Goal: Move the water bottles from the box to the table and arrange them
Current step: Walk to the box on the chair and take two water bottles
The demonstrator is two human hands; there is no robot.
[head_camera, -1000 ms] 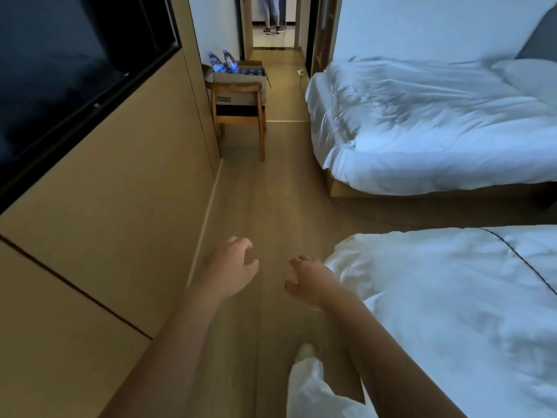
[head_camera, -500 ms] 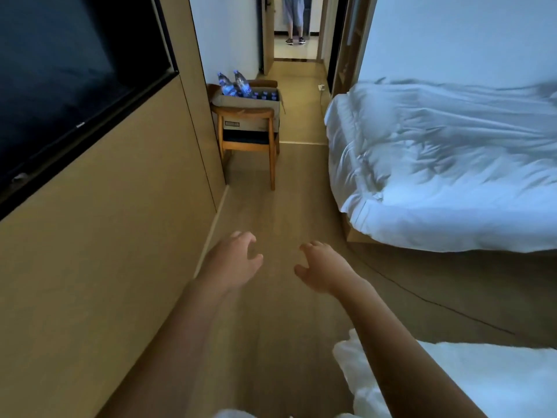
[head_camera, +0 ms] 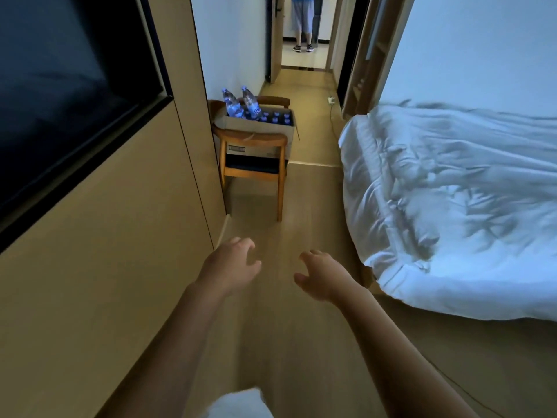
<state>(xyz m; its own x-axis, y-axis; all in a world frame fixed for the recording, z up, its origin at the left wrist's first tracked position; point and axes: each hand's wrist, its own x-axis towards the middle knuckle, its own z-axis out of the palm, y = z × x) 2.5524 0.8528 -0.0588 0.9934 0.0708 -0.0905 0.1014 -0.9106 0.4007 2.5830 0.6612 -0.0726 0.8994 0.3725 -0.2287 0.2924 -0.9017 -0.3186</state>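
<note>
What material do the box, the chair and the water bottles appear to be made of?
Box: plain brown cardboard, matte, with a printed label. Chair: probably varnished wood, orange-brown with a slight sheen; dark seat. Water bottles: clear plastic, apparently, with blue caps.

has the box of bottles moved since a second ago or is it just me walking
No. The box sits on the same chair by the wall; only the camera came closer.

Ahead, against the left wall: a chair [head_camera: 252, 164] bearing a box [head_camera: 259, 128], water bottles [head_camera: 241, 105] inside, two leaning up above the rest at its left. To the right, across the floor, a bed [head_camera: 452, 206]. Nearer, above the floor: left hand [head_camera: 230, 267] beside right hand [head_camera: 324, 276], apart. Beyond, in the doorway, a standing person [head_camera: 303, 22].
</note>
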